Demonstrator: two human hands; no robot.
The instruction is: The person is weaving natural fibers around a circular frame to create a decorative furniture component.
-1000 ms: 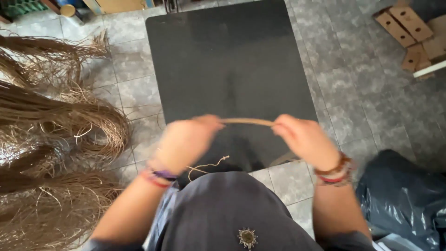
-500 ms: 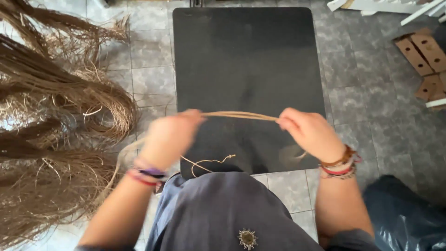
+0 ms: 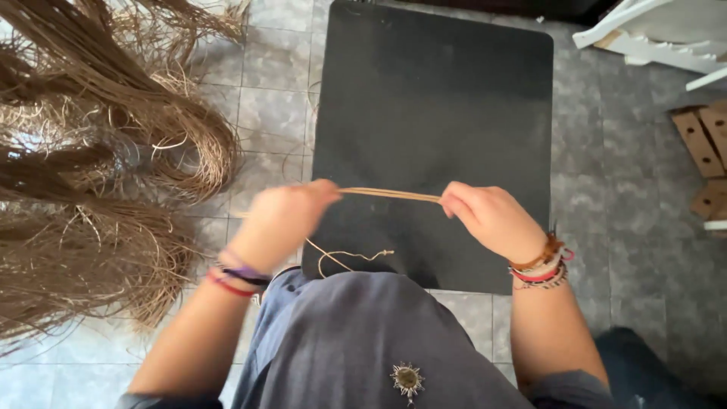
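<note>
Since half a second ago my left hand (image 3: 284, 220) has blurred and shifted along the strand (image 3: 390, 195), while my right hand (image 3: 488, 220) has stayed pinched shut on its other end, so I judge I am mid-twist or mid-pull on the fibre. The strand runs taut between my fingertips, above the mat (image 3: 432, 91), with a thin curl (image 3: 348, 256) hanging just below my left fingers. My left fingers look closed on it, though the blur hides the grip; the straw (image 3: 98, 167) lies well off beyond my left hand.

both hands (image 3: 284, 220) (image 3: 485, 216) raised, fingers pinched
</note>
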